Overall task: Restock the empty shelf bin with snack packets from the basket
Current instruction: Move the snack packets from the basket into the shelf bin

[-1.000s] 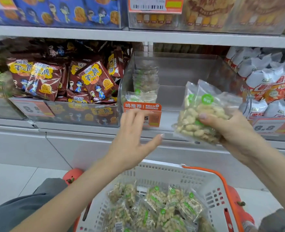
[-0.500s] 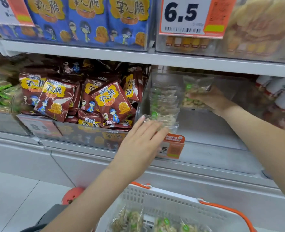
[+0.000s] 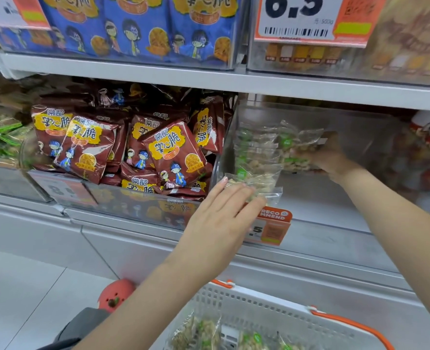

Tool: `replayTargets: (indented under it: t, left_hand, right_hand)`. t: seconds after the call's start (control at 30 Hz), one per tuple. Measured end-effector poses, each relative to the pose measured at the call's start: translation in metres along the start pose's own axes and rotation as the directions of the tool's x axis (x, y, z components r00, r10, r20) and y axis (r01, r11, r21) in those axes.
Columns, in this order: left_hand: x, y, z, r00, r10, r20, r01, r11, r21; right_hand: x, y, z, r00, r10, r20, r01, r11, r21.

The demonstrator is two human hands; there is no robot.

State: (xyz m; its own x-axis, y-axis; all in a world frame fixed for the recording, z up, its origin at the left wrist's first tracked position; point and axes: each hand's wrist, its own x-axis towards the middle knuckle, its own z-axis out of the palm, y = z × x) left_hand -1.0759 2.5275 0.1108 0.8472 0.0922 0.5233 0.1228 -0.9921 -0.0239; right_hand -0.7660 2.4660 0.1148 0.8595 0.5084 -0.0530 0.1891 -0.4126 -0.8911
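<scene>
Holding a clear snack packet (image 3: 298, 145) inside the transparent shelf bin (image 3: 360, 137), my right hand (image 3: 328, 154) has its grip curled round it, just beside the row of packets (image 3: 255, 157) standing at the bin's left wall. My left hand (image 3: 221, 221), grip released with fingers straight, touches the frontmost packet. Below, the white basket (image 3: 259, 306) carries more packets.

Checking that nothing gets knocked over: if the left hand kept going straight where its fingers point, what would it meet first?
Probably the row of clear snack packets standing in the clear bin; the left hand already looks at the front one.
</scene>
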Motion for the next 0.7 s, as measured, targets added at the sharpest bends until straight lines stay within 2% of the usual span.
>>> replayTargets:
  t: [0.17,0.37,0.53,0.7]
  left_hand:
    - [0.001,0.001,0.001,1.000,-0.004,-0.001,0.004,1.000,-0.001]
    - [0.000,0.002,0.000,1.000,-0.013,0.001,0.013,1.000,0.002]
    - [0.001,0.004,0.000,1.000,-0.018,-0.022,0.018,1.000,-0.003]
    - [0.001,0.004,-0.001,1.000,-0.023,-0.018,0.023,1.000,-0.009]
  right_hand:
    - [-0.008,-0.007,0.001,0.996,0.041,-0.081,-0.057,0.978,-0.201]
    - [-0.016,-0.014,0.004,0.998,-0.017,-0.059,0.009,0.991,-0.133]
    - [-0.009,-0.006,0.012,1.000,-0.007,-0.011,0.003,0.959,-0.285]
    - [0.000,-0.005,0.010,0.991,-0.082,-0.107,0.045,0.949,-0.312]
